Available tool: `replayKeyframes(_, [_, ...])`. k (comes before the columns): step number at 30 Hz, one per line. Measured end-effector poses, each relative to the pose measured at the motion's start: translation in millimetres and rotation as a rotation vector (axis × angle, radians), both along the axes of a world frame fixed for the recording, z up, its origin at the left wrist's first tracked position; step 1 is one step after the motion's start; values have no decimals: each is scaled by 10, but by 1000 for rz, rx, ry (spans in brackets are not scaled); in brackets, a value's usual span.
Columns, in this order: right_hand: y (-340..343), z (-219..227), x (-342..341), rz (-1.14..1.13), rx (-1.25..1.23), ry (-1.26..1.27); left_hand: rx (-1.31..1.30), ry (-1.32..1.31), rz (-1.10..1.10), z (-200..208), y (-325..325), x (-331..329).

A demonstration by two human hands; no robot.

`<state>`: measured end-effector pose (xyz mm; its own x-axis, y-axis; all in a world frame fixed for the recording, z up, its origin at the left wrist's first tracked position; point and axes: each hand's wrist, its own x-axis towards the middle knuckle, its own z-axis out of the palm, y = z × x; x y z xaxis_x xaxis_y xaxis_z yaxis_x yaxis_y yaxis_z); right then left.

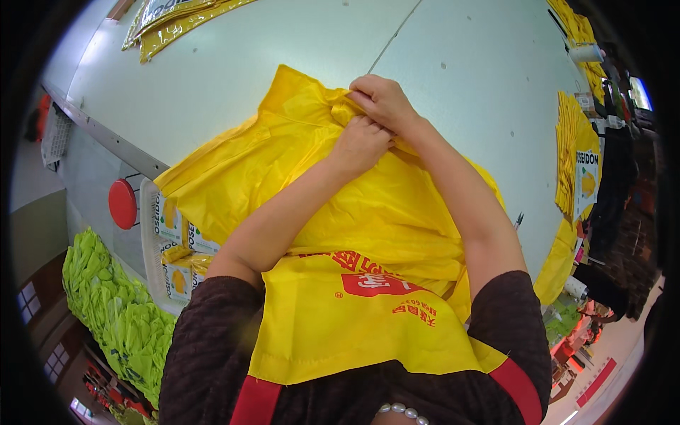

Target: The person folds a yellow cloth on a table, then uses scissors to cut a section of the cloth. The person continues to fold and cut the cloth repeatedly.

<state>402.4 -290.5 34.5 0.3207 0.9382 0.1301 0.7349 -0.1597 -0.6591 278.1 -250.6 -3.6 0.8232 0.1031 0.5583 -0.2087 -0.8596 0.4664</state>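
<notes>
Fingers (pixel 365 95) on yellow fabric (pixel 368 212), prob. pinching

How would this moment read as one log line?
left hand: pinching yellow bag | right hand: pinching same fold | bag on pale table

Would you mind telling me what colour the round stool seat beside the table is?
The stool seat is red, seen best in the head view, at the left beside the table.

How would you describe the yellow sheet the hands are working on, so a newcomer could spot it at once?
On the big pale table, straight ahead of the person, lies a large crumpled yellow plastic bag. The left hand and right hand pinch its far edge. Unlike the flat yellow stacks at the table's rims, it is spread loose and rumpled.
</notes>
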Motion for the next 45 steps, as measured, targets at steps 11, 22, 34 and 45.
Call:
replayKeyframes(11, [-491,147,538,-24,-678,77,-101,227,-211,179,197,193])
replayKeyframes(22, [-1473,444,538,-421,-499,262,-47,837,-106,498,290,527])
replayKeyframes(34, [-1634,47,443,-587,-203,326,-66,-122,-351,288,-390,505])
replayKeyframes(45, [-1551,384,200,-389,-282,-370,31,508,-272,443,-534,687])
